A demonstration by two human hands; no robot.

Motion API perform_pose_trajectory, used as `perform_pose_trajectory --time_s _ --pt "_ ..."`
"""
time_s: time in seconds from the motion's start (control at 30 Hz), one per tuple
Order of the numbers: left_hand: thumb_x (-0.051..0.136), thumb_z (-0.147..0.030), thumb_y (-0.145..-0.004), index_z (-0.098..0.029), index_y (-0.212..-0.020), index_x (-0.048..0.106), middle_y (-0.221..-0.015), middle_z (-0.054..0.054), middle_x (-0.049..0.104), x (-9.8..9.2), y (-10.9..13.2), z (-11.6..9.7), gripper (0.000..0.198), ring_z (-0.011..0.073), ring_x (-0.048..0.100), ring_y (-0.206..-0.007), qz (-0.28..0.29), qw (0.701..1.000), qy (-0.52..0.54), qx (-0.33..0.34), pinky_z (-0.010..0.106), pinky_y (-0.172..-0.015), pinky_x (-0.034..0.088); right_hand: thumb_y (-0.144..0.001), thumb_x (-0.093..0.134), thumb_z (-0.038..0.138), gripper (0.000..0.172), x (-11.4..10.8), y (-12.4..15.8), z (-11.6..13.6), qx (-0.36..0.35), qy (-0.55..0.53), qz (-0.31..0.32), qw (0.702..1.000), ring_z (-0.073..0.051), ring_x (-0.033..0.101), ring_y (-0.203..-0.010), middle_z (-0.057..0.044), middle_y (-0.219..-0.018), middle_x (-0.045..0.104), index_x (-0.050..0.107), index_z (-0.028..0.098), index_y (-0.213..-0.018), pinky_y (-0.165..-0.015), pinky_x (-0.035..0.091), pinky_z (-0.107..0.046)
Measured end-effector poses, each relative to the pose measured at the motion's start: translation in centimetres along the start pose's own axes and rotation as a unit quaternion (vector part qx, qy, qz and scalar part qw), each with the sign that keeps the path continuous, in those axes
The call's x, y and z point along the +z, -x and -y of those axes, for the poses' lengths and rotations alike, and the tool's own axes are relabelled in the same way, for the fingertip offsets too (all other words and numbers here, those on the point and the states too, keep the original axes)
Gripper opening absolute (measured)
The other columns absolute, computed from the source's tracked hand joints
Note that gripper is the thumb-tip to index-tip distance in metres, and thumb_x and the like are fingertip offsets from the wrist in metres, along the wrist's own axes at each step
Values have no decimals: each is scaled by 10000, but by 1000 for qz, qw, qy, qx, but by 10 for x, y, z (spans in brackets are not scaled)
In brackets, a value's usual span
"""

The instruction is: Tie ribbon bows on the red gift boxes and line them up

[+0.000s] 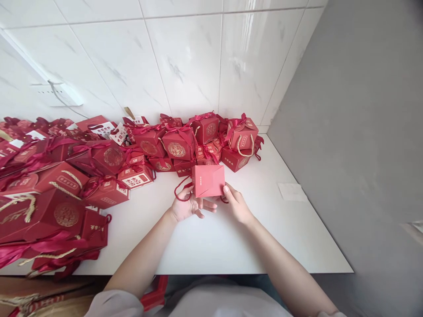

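A red paper gift box (209,181) is lifted over the white table, with a flat face turned up to me and small pale print on it. My right hand (238,203) grips its right edge, thumb on top and fingers hidden behind. Beneath the lower left corner is my left hand (190,208), palm up with the fingers spread. A dark red cord handle (180,193) loops out from the box's left side, over my left thumb area. Whether the left fingers bear any of the box's weight, I cannot tell.
Stacked red gift boxes (179,144) with ribbons and cords line the tiled wall. More boxes (62,215) are heaped at the left. A white paper piece (292,192) lies on the white table (211,246) at right, near a grey wall (350,132). A socket (57,94) is on the wall.
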State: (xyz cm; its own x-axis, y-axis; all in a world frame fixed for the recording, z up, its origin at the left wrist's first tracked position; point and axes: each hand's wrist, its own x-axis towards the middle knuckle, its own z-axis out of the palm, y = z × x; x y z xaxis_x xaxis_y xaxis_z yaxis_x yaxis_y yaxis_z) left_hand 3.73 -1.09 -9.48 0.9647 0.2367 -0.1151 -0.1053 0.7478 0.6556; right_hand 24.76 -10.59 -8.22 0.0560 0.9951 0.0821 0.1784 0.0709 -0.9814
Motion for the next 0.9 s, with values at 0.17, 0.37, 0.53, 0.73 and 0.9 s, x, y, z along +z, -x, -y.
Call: perform_pose_trajectory --time_s 0.17,0.37,0.53,0.73,0.9 --pt "330 -595 -940 -43 -789 756 -1168 280 681 -1 1 1 713 442 495 -1305 2 1000 -26 -3 324 -690 607 -982 402 572 426 1 2 2 -10 33 6 999 -215 644 -798 -28 -846 686 605 215 -1093 -790 487 -349" --pt "297 -597 -948 -45 -801 750 -1193 275 672 1 0 0 729 431 482 -1321 8 999 -32 2 314 -712 606 -969 433 569 430 0 2 2 -28 79 -5 996 -210 619 -766 -23 -836 666 589 207 -1141 -749 480 -335" --pt "321 -596 -940 -40 -785 748 -1183 274 677 2 0 -1 718 436 505 -1296 5 999 -36 1 315 -711 607 -962 458 559 440 0 2 2 -39 88 -14 995 -183 559 -693 -10 -801 638 579 204 -1193 -676 454 -305" --pt "278 -579 -955 -34 -786 739 -1179 272 676 0 0 -1 733 421 538 -1264 8 999 -42 2 313 -725 605 -962 467 539 400 -2 3 5 -52 80 -19 995 -171 538 -687 -7 -802 632 601 210 -1145 -675 461 -296" --pt "320 -574 -944 -41 -775 738 -1180 283 673 -2 1 -1 699 435 502 -1297 2 999 -38 3 336 -719 603 -979 442 518 457 -3 3 5 -59 73 -17 995 -195 585 -736 -19 -826 652 539 216 -1309 -716 465 -320"
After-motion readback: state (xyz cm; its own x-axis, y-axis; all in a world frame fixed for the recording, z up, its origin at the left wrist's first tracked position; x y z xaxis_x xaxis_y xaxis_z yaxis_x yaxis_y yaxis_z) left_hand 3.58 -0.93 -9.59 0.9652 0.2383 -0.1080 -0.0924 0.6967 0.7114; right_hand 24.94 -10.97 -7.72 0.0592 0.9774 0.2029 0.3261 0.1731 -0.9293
